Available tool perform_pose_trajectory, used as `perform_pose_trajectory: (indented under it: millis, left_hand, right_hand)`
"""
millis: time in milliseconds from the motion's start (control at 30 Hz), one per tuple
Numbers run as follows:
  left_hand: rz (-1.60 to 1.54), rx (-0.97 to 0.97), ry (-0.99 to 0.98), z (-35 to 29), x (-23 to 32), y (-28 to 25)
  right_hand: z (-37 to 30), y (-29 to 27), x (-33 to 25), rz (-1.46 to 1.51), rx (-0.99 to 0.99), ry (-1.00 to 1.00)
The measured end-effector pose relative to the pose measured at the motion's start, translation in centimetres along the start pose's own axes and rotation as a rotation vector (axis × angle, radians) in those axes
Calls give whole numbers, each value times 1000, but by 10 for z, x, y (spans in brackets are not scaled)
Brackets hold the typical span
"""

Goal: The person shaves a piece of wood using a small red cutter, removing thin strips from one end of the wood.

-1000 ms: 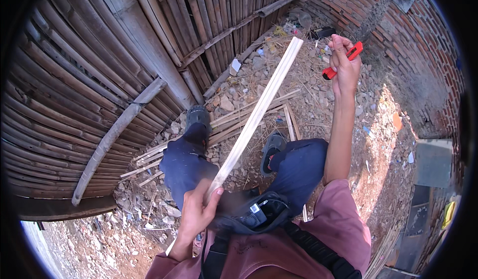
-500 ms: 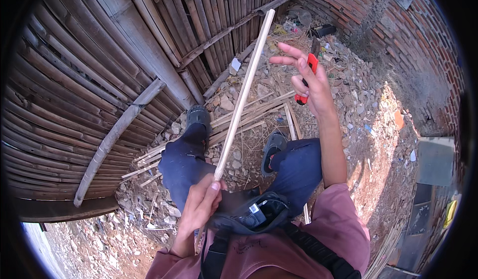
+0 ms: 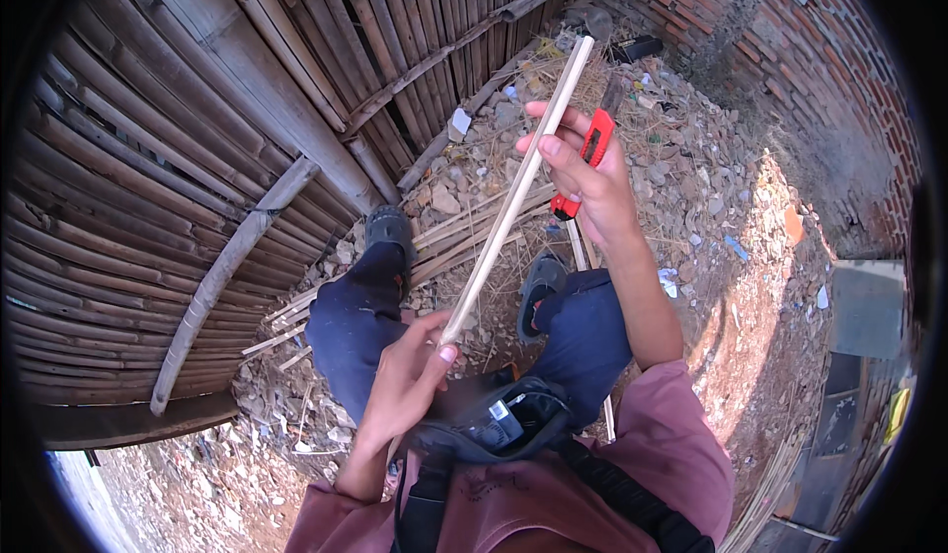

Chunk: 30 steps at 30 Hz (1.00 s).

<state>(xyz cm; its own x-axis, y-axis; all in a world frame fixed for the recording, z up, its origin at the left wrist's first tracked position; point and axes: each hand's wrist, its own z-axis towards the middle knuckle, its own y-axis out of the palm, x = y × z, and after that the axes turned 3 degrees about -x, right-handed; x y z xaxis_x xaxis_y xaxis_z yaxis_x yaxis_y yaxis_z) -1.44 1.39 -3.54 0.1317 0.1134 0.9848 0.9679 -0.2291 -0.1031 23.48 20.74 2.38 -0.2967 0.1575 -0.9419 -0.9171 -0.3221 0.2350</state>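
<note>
A pale, slim bamboo stick (image 3: pixel 515 196) slants up and away in front of me. Its near end rests between the thumb and fingers of my left hand (image 3: pixel 407 373). Farther up, the thumb and fingertips of my right hand (image 3: pixel 592 178) meet the stick below its far end. That same hand also keeps a red utility knife (image 3: pixel 595 140) against its palm, with the dark blade out and pointing away from me. Part of the knife's handle is hidden behind the thumb.
Split bamboo strips (image 3: pixel 464 247) lie on the rubble around my shoes (image 3: pixel 390 227). A bamboo wall (image 3: pixel 178 158) rises at left, a brick wall (image 3: pixel 849 89) at right. An unzipped black waist bag (image 3: pixel 494 425) sits at my lap. Flat boards (image 3: pixel 864 311) stand at far right.
My right hand has come in to the stick, and its fingers now touch it. The stick's far end has swung right and slightly nearer. The left fingers have loosened somewhat around its near end.
</note>
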Motion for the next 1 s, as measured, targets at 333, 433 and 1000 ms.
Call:
perform_pose_trajectory:
  millis: [333, 433, 1000]
  left_hand:
    - [-150, -74, -8, 22, 12, -14]
    - [-216, -57, -15, 26, 24, -19]
    - [-374, 9, 39, 43, 19, -19]
  right_hand:
    - [-10, 3, 17, -134, -30, -154]
    - [-22, 9, 22, -42, -98, -139]
    - [-41, 38, 48, -547, -220, -210]
